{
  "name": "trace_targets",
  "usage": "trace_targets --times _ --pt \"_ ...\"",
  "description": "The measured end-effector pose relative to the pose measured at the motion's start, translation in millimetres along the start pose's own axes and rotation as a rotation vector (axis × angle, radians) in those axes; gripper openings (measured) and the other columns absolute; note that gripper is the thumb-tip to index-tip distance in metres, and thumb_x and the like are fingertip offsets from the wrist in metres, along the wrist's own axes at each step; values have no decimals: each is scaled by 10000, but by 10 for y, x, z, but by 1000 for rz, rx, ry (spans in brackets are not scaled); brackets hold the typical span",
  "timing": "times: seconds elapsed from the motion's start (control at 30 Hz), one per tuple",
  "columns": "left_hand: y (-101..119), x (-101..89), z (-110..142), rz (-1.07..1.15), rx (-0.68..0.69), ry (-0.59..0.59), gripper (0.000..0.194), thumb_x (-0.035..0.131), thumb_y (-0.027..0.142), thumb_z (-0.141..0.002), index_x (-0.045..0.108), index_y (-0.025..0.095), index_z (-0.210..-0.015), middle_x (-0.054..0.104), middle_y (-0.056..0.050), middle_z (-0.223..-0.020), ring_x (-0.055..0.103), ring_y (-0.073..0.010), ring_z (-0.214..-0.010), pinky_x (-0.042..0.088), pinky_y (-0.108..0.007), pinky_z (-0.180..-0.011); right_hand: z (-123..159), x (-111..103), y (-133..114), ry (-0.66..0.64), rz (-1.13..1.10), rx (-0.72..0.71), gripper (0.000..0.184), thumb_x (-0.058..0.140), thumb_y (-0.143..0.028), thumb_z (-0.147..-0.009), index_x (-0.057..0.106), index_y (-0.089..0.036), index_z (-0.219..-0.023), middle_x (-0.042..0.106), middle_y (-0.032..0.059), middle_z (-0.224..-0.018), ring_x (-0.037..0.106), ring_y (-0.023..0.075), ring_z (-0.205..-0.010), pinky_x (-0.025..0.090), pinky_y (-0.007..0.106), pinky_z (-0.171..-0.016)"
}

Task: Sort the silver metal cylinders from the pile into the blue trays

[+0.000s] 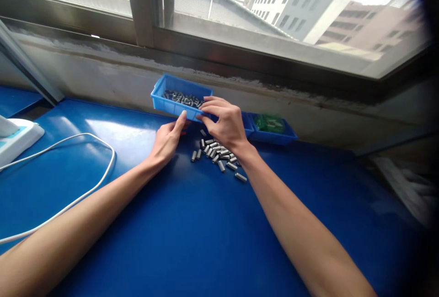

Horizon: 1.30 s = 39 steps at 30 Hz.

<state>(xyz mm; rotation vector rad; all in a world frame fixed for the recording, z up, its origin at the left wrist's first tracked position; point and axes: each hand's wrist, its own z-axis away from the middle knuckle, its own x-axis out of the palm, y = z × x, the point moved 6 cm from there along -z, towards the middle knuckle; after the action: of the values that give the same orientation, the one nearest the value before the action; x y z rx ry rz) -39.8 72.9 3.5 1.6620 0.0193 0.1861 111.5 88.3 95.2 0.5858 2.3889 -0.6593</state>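
A blue plastic bin (164, 103) holding many small metal pieces (185, 99) is raised and tilted near the wall. My left hand (168, 139) grips its near side from below, thumb on the outer wall. At the bin's right end, my right hand (224, 121) has its fingers closed over the rim and corner. Below the hands, a loose pile of short metal hex standoffs (221, 165) lies on the blue table, partly hidden by my right hand and wrist.
Behind my right hand stands another blue bin (274, 138) with a green bag (270, 123) in it. A white cable (111, 151) loops over the table (192, 242) at left, near a white device (20, 137). A wall and window frame (219, 57) bound the back.
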Motion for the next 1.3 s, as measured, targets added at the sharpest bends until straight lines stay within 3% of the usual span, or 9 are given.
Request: trace_targets --times 0.17,0.33,0.5,0.6,0.67,0.8,0.97,1.17,1.3 --pt "99 161 10 465 -64 -288 436 771 520 -831 717 199 -1122 723 -65 -1222 634 -254 -1237 492 -383 -1085 123 -284 -184 45 -166 10 65 737 -187 -850 787 -219 -827 796 18 -951 733 264 -1107 565 413 -1043" --pt "217 240 126 510 -63 -538 562 871 299 -729 675 181 -1243 752 -89 -1129 623 -299 -1275 452 -442 -1146 307 -328 -281 -25 -235 40 32 755 -232 -857 773 -219 -835 803 27 -967 736 257 -1112 568 402 -1040" --pt "176 178 124 525 -85 -438 616 837 429 -754 641 167 -1276 713 -133 -1245 593 -332 -1323 466 -495 -1140 454 -360 -249 -85 -127 162 292 735 -330 -871 693 -233 -1143 671 96 -1365 645 267 -1254 544 421 -1048" --pt "165 91 71 559 -85 -325 636 835 475 -740 624 199 -1273 666 -111 -1346 552 -320 -1369 506 -487 -1108 610 -436 -105 47 -45 340 172 626 -305 -933 659 -210 -1072 730 101 -1169 694 252 -1094 576 408 -941" --pt "175 34 42 555 -77 -266 603 809 506 -763 614 228 -1262 643 -87 -1385 509 -310 -1410 527 -490 -1087 703 -338 -76 -72 51 361 112 612 -297 -942 675 -206 -957 749 88 -1029 702 249 -993 566 421 -933" --pt "208 -19 28 495 -63 -222 582 757 615 -772 623 237 -1194 630 -91 -1392 456 -333 -1450 546 -492 -1063 805 53 -299 -453 153 43 376 629 -423 -956 668 -194 -1253 545 160 -1504 480 326 -1413 418 505 -1164" --pt "210 -29 42 478 -44 -201 568 712 659 -798 618 251 -1181 601 -74 -1421 435 -329 -1466 548 -475 -1060 756 356 -311 -505 299 140 699 512 -631 -969 505 -151 -1478 407 247 -1588 422 403 -1440 388 589 -1155" --pt "170 -5 40 465 -35 -214 468 732 574 -824 651 241 -1142 668 -63 -1320 526 -295 -1387 526 -449 -1085 754 345 -268 -509 363 99 424 489 -479 -1024 662 -156 -1237 653 200 -1229 552 338 -1192 483 497 -998" --pt "128 60 69 453 -72 -288 476 788 522 -787 674 182 -1100 717 -104 -1203 609 -317 -1282 526 -448 -1076 807 198 -230 -524 339 56 359 526 -430 -1013 671 -162 -1202 635 173 -1209 566 294 -1095 494 441 -918"
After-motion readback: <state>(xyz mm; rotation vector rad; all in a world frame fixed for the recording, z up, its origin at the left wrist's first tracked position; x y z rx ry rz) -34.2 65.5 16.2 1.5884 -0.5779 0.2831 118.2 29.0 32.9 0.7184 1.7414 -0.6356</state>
